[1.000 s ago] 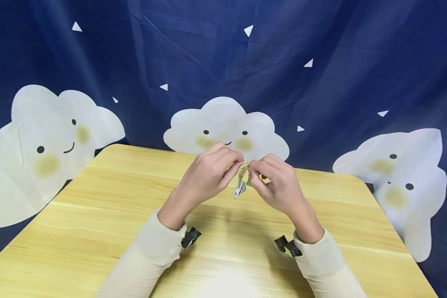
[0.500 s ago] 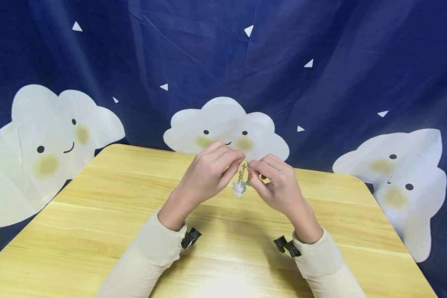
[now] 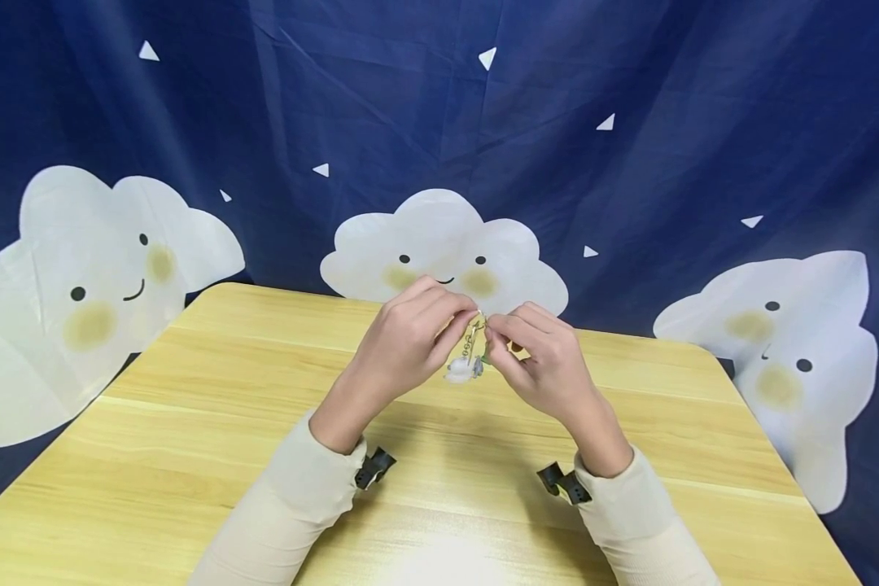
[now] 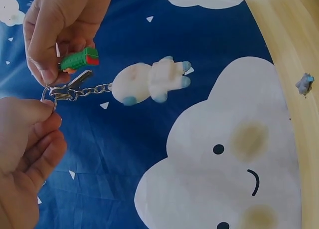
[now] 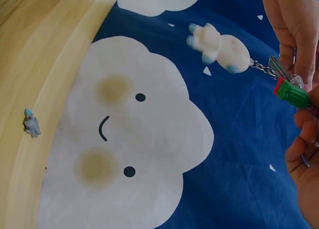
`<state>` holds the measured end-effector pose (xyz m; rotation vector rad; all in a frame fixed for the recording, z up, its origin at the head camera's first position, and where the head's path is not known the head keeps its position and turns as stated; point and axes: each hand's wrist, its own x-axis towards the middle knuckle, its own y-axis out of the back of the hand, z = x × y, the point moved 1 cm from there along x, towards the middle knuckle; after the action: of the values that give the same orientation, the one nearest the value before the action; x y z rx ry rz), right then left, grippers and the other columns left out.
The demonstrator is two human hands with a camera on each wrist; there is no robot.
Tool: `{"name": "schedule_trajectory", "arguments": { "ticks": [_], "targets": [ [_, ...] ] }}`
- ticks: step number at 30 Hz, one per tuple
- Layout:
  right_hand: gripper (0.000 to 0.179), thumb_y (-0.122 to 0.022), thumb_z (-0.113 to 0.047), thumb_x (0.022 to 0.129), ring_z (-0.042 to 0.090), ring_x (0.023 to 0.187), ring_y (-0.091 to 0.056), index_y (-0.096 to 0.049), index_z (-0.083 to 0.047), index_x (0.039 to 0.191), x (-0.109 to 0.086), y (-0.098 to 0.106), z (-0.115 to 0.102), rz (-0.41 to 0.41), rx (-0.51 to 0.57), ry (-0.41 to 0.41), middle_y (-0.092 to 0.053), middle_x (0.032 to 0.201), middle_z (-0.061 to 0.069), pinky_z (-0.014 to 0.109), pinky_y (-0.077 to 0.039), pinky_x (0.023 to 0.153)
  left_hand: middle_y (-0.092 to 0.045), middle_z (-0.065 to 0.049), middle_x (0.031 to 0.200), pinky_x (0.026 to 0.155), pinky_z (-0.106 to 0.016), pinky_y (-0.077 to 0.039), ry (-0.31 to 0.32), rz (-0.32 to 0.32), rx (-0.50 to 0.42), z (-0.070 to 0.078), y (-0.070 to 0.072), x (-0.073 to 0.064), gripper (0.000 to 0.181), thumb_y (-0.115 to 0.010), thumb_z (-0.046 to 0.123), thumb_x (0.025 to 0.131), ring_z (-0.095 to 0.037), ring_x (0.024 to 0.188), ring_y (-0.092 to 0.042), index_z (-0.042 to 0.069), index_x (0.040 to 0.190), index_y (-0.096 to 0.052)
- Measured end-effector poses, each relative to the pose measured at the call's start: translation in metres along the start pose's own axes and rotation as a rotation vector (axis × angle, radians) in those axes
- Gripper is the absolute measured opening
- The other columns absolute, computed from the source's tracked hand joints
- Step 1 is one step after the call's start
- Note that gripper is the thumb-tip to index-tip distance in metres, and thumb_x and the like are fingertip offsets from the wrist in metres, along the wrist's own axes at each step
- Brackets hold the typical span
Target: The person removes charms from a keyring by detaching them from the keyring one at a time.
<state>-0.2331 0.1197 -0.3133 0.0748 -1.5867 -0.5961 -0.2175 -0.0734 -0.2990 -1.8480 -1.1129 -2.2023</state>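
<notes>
one key ring (image 4: 61, 96), held up above the desk (image 3: 190, 407) between my two hands: my left hand (image 3: 417, 338) pinches its edge, thumb against fingertip; my right hand (image 3: 542, 346), also pinched, holds one green charm (image 4: 79, 60) near the ring, the exact grip hidden. also on the ring: one key (image 4: 80, 79); one white figure (image 4: 144, 83), dangling by a chain (image 4: 92, 91). on the desk: one grey figure (image 4: 304, 84). handling note, my judgement: firm left pinch, small right fingertip movements, key and chain clear of the ring's gap.
</notes>
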Motion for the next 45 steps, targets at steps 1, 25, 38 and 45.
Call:
{"name": "schedule_trajectory", "arguments": {
  "ticks": [1, 25, 38, 45],
  "targets": [
    [0.021, -0.053, -0.007, 0.094, 0.012, 0.061, -0.050, -0.071, -0.003, 0.084, 0.0001, -0.0003, 0.0000, 0.002, 0.001, 0.001, -0.059, 0.070, 0.000, 0.024, -0.042, 0.056, -0.074, -0.007, 0.090, 0.076, -0.028, -0.055, 0.003, 0.004, -0.002, 0.0000, 0.0001, 0.0000, 0.004, -0.069, 0.002, 0.095, -0.021, 0.084, -0.062, 0.002, 0.097, -0.073],
    [0.021, -0.053, -0.008, 0.094, 0.015, 0.059, -0.050, -0.071, -0.004, 0.083, 0.0007, 0.0005, 0.0018, 0.004, -0.003, 0.002, -0.059, 0.070, 0.000, 0.024, -0.042, 0.056, -0.073, -0.005, 0.088, 0.071, -0.026, -0.051, 0.015, -0.029, -0.018, -0.0003, 0.0019, 0.0002, 0.006, -0.068, 0.006, 0.098, -0.020, 0.080, -0.059, 0.003, 0.096, -0.072],
    [0.021, -0.054, -0.008, 0.094, 0.015, 0.059, -0.051, -0.071, -0.004, 0.083, 0.0010, 0.0032, 0.0013, 0.011, -0.012, 0.000, -0.059, 0.069, 0.000, 0.024, -0.042, 0.056, -0.071, -0.002, 0.086, 0.069, -0.024, -0.051, 0.005, -0.017, -0.006, 0.0008, 0.0003, 0.0003, 0.002, -0.072, 0.004, 0.094, -0.018, 0.080, -0.059, 0.006, 0.094, -0.072],
    [0.021, -0.054, -0.008, 0.094, 0.014, 0.059, -0.051, -0.071, -0.005, 0.083, 0.0011, 0.0032, 0.0012, 0.004, -0.014, -0.006, -0.058, 0.069, -0.001, 0.024, -0.042, 0.056, -0.069, -0.001, 0.083, 0.067, -0.024, -0.049, 0.016, -0.030, -0.012, 0.0018, 0.0019, -0.0001, 0.003, -0.070, 0.006, 0.095, -0.018, 0.079, -0.058, 0.006, 0.092, -0.071]
  ]
}}
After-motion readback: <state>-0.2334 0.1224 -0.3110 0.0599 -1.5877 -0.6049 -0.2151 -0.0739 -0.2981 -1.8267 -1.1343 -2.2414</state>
